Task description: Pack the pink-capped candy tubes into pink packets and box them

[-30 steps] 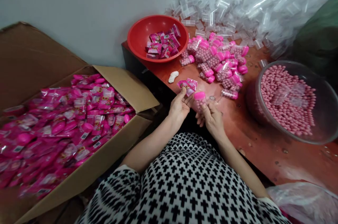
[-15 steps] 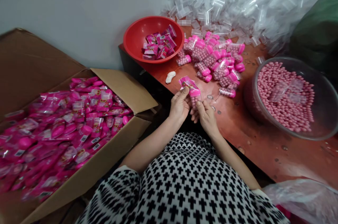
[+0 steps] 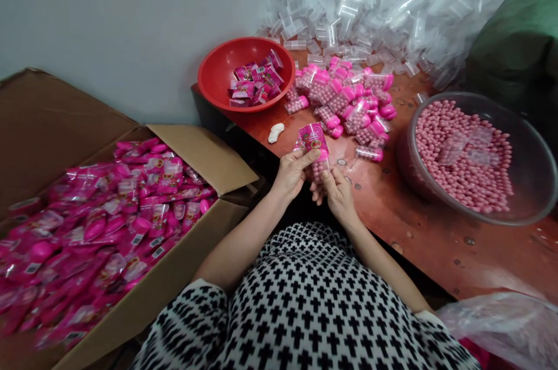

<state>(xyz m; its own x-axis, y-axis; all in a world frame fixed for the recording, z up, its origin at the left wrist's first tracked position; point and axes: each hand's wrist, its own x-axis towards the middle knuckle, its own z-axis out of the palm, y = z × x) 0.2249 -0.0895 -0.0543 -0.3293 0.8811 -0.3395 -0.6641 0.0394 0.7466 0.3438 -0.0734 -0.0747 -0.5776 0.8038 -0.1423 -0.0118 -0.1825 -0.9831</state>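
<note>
My left hand (image 3: 293, 173) pinches a pink printed wrapper (image 3: 311, 138) at its lower edge. My right hand (image 3: 336, 194) grips the bottom of a small clear tube of pink candy balls (image 3: 319, 166) with a pink cap. The wrapper sits over the top of the tube. Both hands are close together above the near edge of the red-brown table (image 3: 418, 242). A pile of filled pink-capped tubes (image 3: 349, 102) lies just beyond them.
A red bowl (image 3: 218, 70) holds more pink wrappers. A clear bowl (image 3: 536, 184) of loose pink candy balls stands at the right. Empty clear tubes (image 3: 375, 3) are heaped at the back. An open cardboard box (image 3: 192, 152) of wrapped pink packs sits at left.
The wrapper, first held apart in my left hand, has come over the capped top of the tube in my right hand. Both hands have drawn together.
</note>
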